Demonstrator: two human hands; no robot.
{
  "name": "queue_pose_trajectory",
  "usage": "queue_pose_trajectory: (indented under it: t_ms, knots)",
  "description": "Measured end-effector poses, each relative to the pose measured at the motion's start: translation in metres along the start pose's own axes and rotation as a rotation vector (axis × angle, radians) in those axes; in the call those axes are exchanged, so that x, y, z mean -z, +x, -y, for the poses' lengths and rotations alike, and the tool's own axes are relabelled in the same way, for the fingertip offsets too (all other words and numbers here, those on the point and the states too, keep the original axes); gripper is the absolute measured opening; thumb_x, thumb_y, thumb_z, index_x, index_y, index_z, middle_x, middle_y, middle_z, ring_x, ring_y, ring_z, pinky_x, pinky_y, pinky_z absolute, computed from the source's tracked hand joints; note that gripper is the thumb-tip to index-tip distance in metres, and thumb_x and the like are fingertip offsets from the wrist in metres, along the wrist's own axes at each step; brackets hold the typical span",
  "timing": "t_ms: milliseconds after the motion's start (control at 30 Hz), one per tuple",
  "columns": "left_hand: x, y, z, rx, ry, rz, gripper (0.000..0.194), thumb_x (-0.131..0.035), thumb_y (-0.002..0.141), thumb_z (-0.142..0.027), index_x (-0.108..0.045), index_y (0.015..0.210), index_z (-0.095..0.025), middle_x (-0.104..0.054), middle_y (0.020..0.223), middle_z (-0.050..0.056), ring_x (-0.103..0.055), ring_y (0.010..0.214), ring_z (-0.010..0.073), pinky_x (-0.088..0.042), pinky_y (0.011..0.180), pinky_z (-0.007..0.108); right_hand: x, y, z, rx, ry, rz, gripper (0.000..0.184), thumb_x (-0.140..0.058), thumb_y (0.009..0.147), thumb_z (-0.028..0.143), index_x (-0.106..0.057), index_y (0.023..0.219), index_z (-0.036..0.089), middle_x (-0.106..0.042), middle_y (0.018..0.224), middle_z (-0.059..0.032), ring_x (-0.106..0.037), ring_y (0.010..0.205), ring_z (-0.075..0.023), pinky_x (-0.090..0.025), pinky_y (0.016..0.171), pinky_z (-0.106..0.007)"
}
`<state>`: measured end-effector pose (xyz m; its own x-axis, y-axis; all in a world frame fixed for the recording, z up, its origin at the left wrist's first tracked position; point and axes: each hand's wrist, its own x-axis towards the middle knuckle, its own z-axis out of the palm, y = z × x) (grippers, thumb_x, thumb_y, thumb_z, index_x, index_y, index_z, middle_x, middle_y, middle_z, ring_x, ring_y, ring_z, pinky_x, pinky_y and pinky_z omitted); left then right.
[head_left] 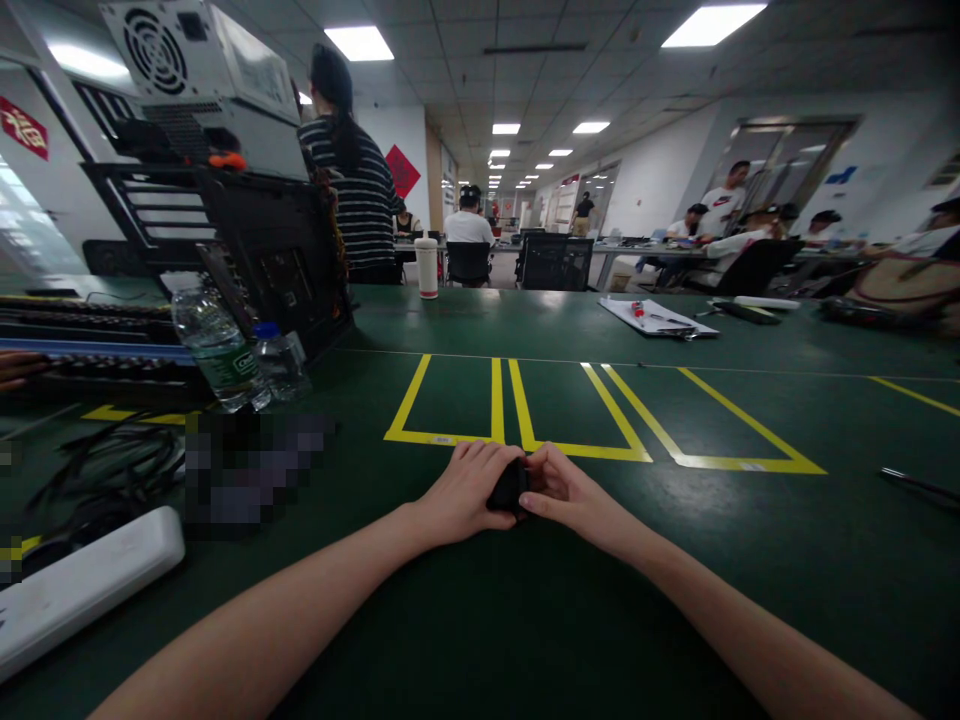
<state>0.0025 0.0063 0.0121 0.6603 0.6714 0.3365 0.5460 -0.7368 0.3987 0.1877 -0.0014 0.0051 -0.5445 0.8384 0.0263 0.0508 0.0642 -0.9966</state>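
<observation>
Both my hands meet at the middle of the green table (pixel 465 640), just below the yellow tape boxes (pixel 517 405). My left hand (pixel 461 490) curls its fingers over a small black object (pixel 508 487). My right hand (pixel 566 488) pinches the same object from the right side. The object is mostly hidden between my fingers, so I cannot make out what it is.
At the left stand an open black computer case (pixel 262 250) with a power supply (pixel 202 60) on top, two water bottles (pixel 217 345), cables (pixel 105 470) and a white power strip (pixel 82 585). A clipboard (pixel 660 318) and a white bottle (pixel 427 267) lie farther back. People sit or stand behind.
</observation>
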Motion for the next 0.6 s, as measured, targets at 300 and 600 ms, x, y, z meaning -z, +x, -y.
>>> queue_pose_trajectory:
  t_ms: [300,600]
  knots:
    - [-0.0013,-0.0012,0.0017,-0.014,0.021,-0.008,0.057,-0.067,0.066,-0.028,-0.035,0.113,-0.023,-0.048,0.112,0.004,-0.045,0.1,0.0219,-0.032,0.087,0.037,-0.0001,0.0007,-0.0001,0.037,0.006,0.017,0.023,-0.057,0.076,0.029,-0.043,0.092,0.021,-0.05,0.094,-0.0009,-0.052,0.09,-0.0154,-0.044,0.078,-0.032]
    - [-0.0019,-0.0001,0.0024,-0.018,0.022,-0.01,0.056,-0.066,0.067,-0.031,-0.035,0.113,-0.023,-0.048,0.113,0.004,-0.046,0.1,0.0226,-0.031,0.087,0.038,0.0017,0.0039,-0.0064,0.034,0.015,-0.018,0.021,-0.057,0.076,0.029,-0.044,0.092,0.021,-0.051,0.092,-0.0004,-0.052,0.088,-0.0156,-0.044,0.076,-0.032]
